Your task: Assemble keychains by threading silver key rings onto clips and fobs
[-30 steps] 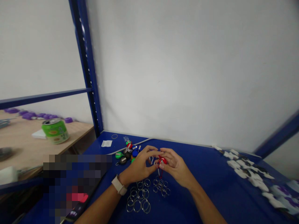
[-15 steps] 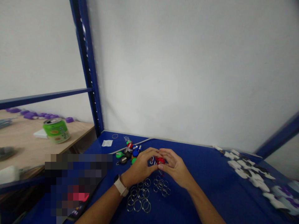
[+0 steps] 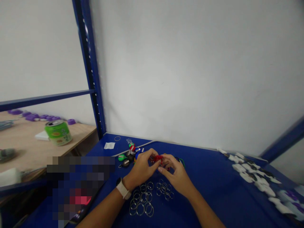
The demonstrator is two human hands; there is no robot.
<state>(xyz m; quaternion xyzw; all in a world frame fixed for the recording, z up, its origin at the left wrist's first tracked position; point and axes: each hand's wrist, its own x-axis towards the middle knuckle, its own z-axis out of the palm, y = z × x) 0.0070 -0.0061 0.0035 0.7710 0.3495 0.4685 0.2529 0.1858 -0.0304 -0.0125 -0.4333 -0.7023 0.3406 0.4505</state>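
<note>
1. Left hand (image 3: 140, 167), pinched closed, holds my red reel (image 3: 158, 158) above the desk (image 3: 204, 177).
2. The reel has shifted left, suggesting a handover from my half-curled right hand (image 3: 178, 178); whether that still grips, I cannot tell.

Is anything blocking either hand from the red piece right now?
Nothing visible. The left hand holds the red piece, with the right hand close against it; fingers partly hide the exact contact. The metal rings lie nearer the person, clear of the gap between the hands.
</note>
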